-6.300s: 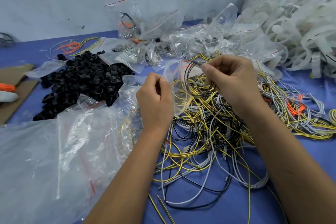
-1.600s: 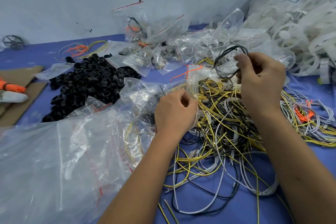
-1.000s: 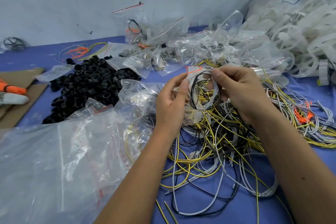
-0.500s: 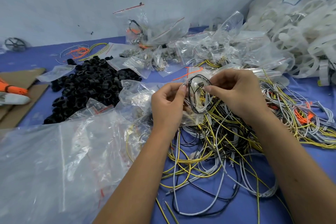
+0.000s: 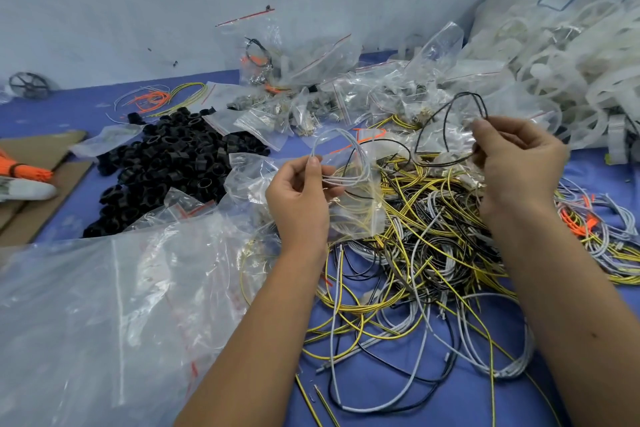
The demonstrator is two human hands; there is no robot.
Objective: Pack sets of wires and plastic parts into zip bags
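Currently the left hand (image 5: pixel 299 199) pinches a small zip bag (image 5: pixel 349 198) together with a loop of grey wire (image 5: pixel 341 158), thumb and fingers curled around both; the bag hangs open above the blue table (image 5: pixel 86 111) and already contains yellow wire. To its right, the right hand (image 5: pixel 512 163) grips a coiled black wire (image 5: pixel 450 121), raised clear of the tangled wire pile (image 5: pixel 415 253) lying beneath both hands. Black plastic rings (image 5: pixel 173 163) are heaped to the left of the hands. Filled bags (image 5: pixel 311 87) cluster at the rear by the wall. A large clear bag (image 5: pixel 104 305) lies at the near left. White plastic parts (image 5: pixel 571 55) are stacked at the far right.
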